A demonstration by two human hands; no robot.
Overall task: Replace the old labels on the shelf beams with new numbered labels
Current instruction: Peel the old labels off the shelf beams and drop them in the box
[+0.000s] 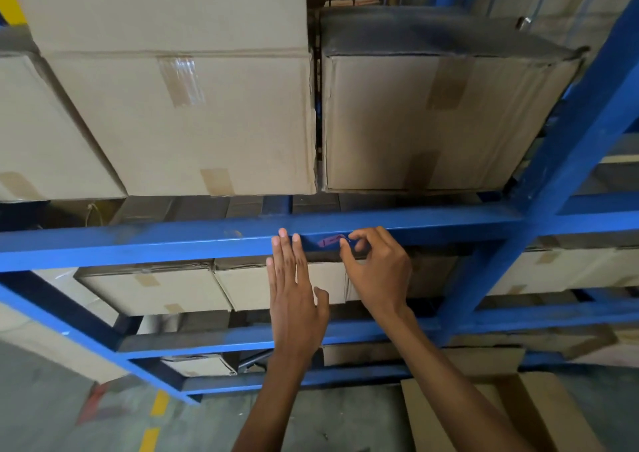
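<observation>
Blue shelf beam [173, 244] is carrying a purplish label [330, 241] right of centre; the right hand [375, 268] is pinching its right end, while the left hand [294, 285] is lying flat, fingers [285, 244] extended, just left.

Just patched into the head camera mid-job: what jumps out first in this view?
Two bare hands meet at the middle of the long blue beam: the left hand lies flat against it, while the right hand pinches the edge of a small purplish label stuck there. Above the beam sit big taped cardboard boxes, and a blue upright post rises at the right.
</observation>
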